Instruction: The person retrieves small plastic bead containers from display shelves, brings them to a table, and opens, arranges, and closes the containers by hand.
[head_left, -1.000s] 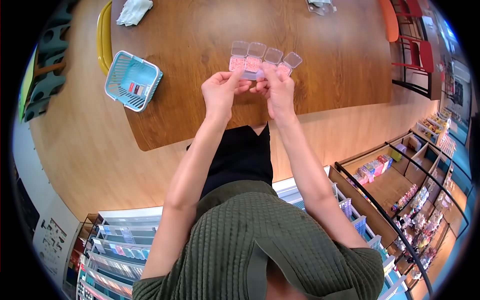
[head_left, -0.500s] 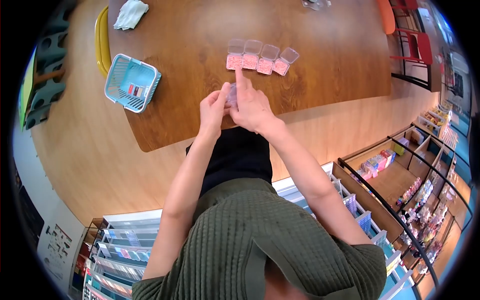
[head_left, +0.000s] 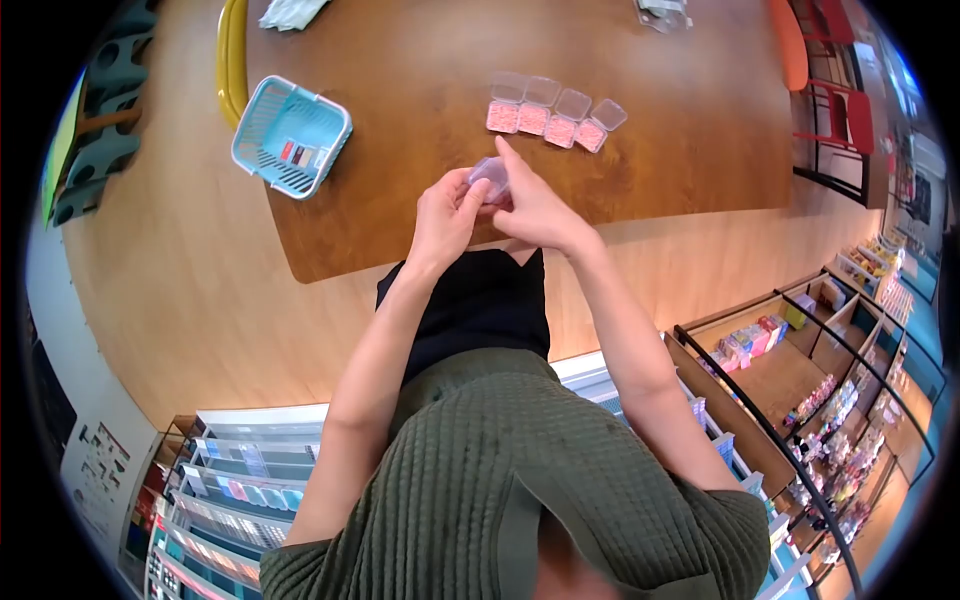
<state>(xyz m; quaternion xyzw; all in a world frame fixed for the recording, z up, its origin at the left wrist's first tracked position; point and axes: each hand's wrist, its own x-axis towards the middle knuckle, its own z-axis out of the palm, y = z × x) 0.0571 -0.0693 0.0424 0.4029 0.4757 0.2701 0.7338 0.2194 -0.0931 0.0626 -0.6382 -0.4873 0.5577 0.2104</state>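
Clear plastic box, upper middle of the frame, sits pinched in the left hand; the right hand touches it, grip unclear; pink-filled boxes lie above.

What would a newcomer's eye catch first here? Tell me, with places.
The eye would probably land first on the four open boxes of pink bits, side by side on the wooden table, straight ahead. Next comes the light blue basket at the table's left edge, then the small see-through container held in the left hand, with the right hand at its right side.
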